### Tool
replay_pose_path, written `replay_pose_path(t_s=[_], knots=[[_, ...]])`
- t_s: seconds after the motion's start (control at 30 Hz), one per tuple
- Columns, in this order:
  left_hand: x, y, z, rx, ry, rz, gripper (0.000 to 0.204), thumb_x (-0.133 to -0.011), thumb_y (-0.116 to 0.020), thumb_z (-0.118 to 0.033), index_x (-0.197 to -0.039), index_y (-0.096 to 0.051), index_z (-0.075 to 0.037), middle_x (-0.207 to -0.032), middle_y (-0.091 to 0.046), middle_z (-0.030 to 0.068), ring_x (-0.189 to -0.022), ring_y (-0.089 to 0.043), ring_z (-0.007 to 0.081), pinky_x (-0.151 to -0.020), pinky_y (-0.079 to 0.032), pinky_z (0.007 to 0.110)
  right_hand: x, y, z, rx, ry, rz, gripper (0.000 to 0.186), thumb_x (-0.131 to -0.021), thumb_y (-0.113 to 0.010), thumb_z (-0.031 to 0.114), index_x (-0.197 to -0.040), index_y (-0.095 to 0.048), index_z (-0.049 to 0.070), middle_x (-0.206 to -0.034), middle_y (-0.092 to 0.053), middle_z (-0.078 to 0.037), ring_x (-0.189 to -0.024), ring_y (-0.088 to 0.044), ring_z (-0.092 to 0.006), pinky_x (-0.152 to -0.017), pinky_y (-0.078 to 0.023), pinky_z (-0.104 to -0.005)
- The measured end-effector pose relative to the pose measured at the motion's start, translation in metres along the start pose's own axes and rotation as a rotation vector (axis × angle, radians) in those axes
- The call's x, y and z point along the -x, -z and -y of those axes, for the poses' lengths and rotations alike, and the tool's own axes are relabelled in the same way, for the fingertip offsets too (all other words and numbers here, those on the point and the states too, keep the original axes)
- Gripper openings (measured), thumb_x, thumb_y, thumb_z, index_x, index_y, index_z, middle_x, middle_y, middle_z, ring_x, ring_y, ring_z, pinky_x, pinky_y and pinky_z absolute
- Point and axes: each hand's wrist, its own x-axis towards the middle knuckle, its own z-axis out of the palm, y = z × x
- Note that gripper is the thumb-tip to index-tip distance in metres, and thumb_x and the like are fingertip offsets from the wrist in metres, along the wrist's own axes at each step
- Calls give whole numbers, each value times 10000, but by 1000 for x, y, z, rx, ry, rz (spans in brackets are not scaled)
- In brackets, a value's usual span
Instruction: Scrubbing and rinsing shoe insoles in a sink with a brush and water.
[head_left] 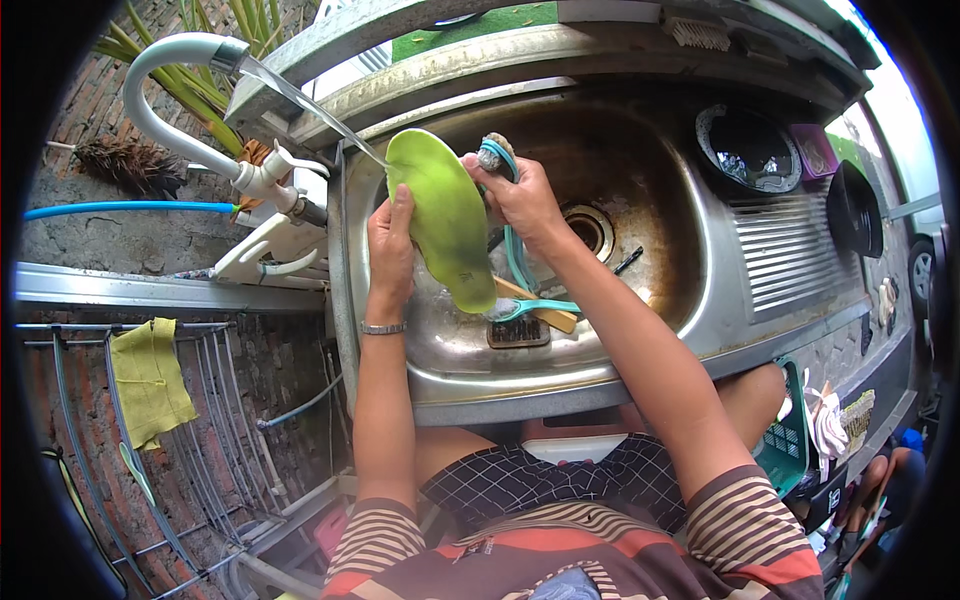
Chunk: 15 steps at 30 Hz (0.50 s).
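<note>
The left hand (390,240) grips the edge of a green plate (445,220), held tilted over the sink (700,300) under the tap (180,60) stream. The right hand (520,195) pinches a sponge (495,152) against the plate's upper rim. Utensils (530,310) lie in the basin below.

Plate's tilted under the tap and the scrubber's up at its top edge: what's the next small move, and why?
Probably draw the scrubber in the right hand down across the green plate. The left hand holds the plate tilted on edge over the sink, water from the tap strikes its upper rim, and the scrubber sits at the top edge, so the face below looks unscrubbed.
</note>
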Motion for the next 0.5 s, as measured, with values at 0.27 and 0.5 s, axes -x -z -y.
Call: replay_pose_path(t_s=[0.27,0.5], knots=[[-1,-3,-5,-14,-3,-10,449,-1103,-478,-405,-1288,-627,-25,-1148,-722,72,-995,-701,141,-804,-558,267,-4,1,-11,279,379,-33,224,-959,-787,229,-886,-759,18,-781,-676,68,-753,-531,-3,-664,-459,-230],[-19,30,-10,504,-116,-210,484,-1044,-454,-300,-1476,-458,-82,-1512,-520,129,-1407,-503,353,-1151,-444,516,-20,28,8,-87,262,-310,210,-965,-779,230,-864,-744,50,-759,-651,74,-665,-508,-17,-588,-413,-243]])
